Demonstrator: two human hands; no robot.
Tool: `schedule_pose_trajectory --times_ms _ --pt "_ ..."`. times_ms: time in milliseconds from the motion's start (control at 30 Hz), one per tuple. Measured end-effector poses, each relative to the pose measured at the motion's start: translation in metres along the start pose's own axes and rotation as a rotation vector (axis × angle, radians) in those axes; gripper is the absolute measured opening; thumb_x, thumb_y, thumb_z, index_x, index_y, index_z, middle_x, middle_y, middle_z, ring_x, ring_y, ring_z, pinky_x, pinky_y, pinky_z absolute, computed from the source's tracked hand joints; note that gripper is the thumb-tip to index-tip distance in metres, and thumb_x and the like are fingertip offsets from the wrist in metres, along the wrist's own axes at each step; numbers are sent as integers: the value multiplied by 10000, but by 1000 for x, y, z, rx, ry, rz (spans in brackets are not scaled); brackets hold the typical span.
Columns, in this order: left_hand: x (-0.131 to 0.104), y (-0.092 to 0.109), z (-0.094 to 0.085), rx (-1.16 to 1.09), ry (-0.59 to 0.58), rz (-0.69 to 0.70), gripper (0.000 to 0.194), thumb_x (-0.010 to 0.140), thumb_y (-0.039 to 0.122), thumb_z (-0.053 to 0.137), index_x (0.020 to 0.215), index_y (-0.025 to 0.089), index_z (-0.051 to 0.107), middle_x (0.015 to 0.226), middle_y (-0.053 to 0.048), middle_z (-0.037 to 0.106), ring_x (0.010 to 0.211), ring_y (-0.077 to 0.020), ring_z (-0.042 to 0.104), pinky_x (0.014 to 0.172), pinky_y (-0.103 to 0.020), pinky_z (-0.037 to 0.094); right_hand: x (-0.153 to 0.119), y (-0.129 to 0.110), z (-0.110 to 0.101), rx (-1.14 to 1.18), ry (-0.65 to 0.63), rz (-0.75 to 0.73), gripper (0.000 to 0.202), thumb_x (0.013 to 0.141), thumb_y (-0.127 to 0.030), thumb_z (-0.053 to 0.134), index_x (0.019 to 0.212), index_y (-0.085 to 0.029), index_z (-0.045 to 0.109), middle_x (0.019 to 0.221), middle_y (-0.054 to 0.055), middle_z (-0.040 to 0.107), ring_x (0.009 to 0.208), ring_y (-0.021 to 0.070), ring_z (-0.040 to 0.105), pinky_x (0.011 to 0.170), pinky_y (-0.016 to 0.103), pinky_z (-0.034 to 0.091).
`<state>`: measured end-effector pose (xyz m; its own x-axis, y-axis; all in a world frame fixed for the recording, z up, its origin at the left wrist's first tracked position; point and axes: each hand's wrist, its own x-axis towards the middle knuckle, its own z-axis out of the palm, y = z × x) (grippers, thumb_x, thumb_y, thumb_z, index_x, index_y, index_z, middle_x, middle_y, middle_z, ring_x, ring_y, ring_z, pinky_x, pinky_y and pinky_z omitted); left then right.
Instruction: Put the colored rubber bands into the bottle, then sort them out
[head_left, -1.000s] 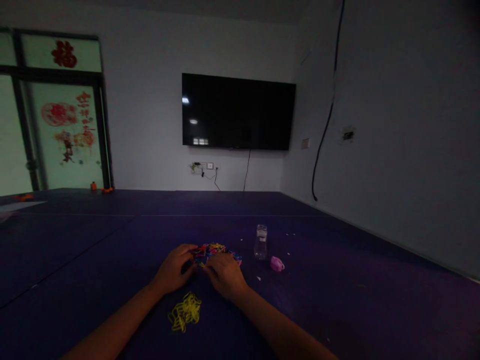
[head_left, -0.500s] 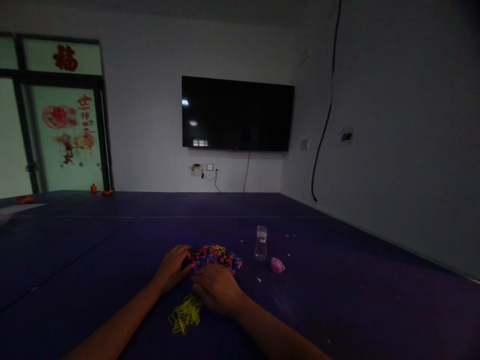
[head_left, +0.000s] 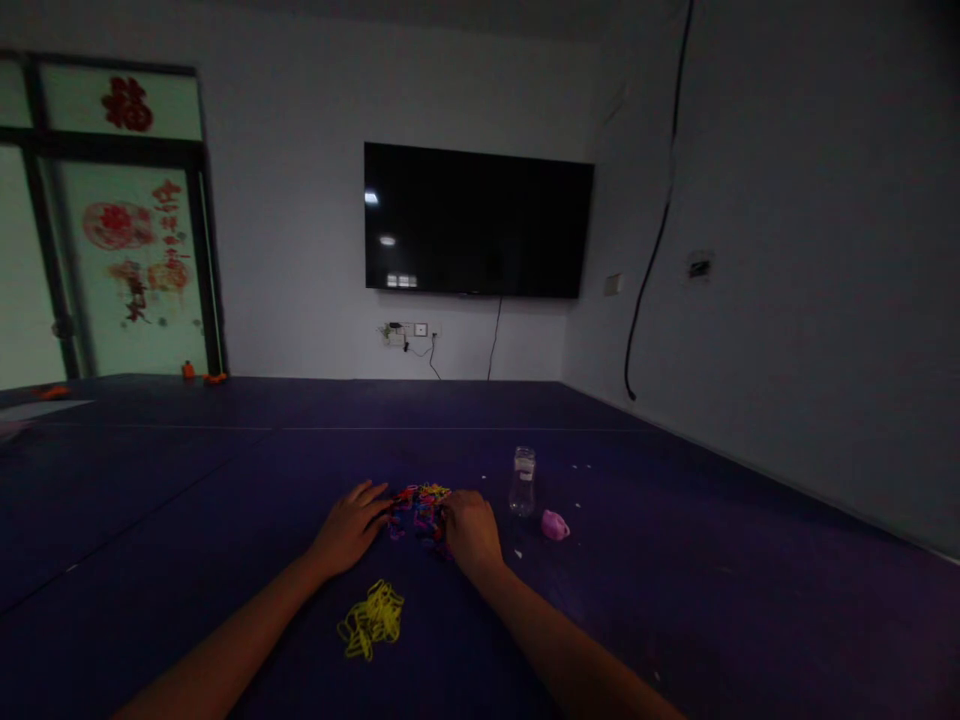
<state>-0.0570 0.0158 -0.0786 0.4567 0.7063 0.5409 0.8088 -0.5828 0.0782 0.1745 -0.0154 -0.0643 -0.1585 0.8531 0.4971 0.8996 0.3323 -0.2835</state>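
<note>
A pile of small multicoloured bands [head_left: 421, 512] lies on the dark purple table [head_left: 600, 620]. At its left edge, my left hand [head_left: 349, 528] rests with fingers spread, the fingertips touching the pile. My right hand [head_left: 472, 530] covers the pile's right side, its fingers curled down into the bands; what they pinch, if anything, is hidden. Nearer to me, a separate heap of yellow bands [head_left: 373, 618] lies between my forearms. A clear bottle without a lid [head_left: 523, 482] stands upright to the right, beside a pink rounded object [head_left: 554, 526].
Small white scraps [head_left: 519, 554] are scattered near the bottle. Orange objects [head_left: 215, 379] sit at the table's far left edge. A black television [head_left: 476, 220] hangs on the wall, and a cable [head_left: 649, 270] dangles at the right.
My right hand has moved right and away from me, from above the yellow heap to the right side of the coloured pile. My left hand's fingers have spread a little.
</note>
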Motion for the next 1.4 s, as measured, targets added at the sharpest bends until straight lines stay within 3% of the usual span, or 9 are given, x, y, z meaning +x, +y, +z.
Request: schedule_pose_trajectory --times_ms 100,267,767,1133,1400 --pt "0 -1 3 16 -63 -60 369 892 403 393 1158 235 585 1235 -60 594 1210 -269 462 971 -475 396 -1 -3 1 0 -23 -42 315 814 -80 436 976 -216 670 985 73 653 1003 209 525 843 310 347" --pt "0 -3 4 22 -41 -113 400 896 379 373 1138 147 591 1192 -116 613 1197 -267 479 1004 -458 371 -1 -4 -1 3 -33 -46 297 830 -92 438 961 -216 674 987 68 654 1000 211 526 827 313 342" --pt "2 -12 12 -73 -194 -89 390 908 436 343 1193 254 537 1350 -50 498 1294 -284 364 992 -494 366 -1 -3 3 -30 -35 -85 311 819 -74 428 969 -203 668 964 79 650 982 211 537 833 316 359" --pt "2 -17 14 -58 -56 10 393 905 340 375 1262 242 506 1296 -59 551 1243 -235 433 999 -460 380 -2 -5 0 -37 -42 -92 284 822 -93 441 957 -200 667 960 77 653 982 212 543 817 308 362" --pt "2 -12 9 -104 78 40 347 872 216 394 1160 223 588 1163 -57 641 1132 -219 535 949 -440 448 -2 -4 1 -28 -36 -100 299 813 -91 441 968 -208 668 948 79 654 964 209 551 827 309 369"
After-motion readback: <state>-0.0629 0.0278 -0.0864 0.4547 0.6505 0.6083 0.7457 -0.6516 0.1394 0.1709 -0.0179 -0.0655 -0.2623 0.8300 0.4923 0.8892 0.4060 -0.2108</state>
